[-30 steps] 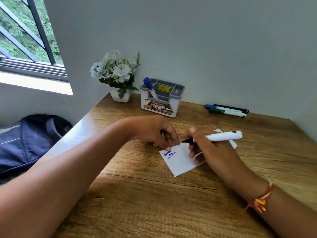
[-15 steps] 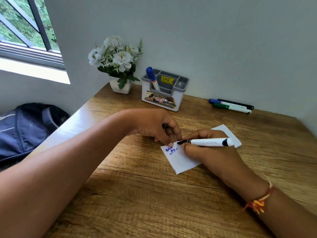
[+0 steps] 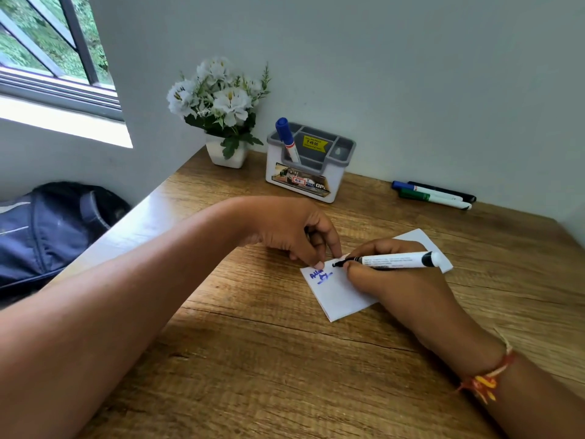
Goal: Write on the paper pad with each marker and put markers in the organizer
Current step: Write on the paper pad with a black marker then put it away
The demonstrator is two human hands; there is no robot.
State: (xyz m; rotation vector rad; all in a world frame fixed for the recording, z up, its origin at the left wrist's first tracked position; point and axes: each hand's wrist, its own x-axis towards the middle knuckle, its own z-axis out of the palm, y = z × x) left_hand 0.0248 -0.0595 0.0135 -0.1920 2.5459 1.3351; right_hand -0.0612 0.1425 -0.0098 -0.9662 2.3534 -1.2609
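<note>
gripping the black marker (image 3: 392, 259) in your right hand (image 3: 389, 280), curled left hand (image 3: 291, 229) pinning the paper pad (image 3: 342, 296) (holding anything? unclear), you have one blue marker (image 3: 287, 141) in the organizer (image 3: 316, 188), three markers (image 3: 433, 194) waiting.

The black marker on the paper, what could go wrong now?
1. The white-barrelled black marker in the right hand has its tip very close to a fingertip of the left hand, so it might ink that finger.
2. Only that fingertip pins the white paper pad, near one corner, so the pad could twist on the wooden table.
3. The right hand rests on the pad near the blue writing and might smudge it if it is wet.
</note>
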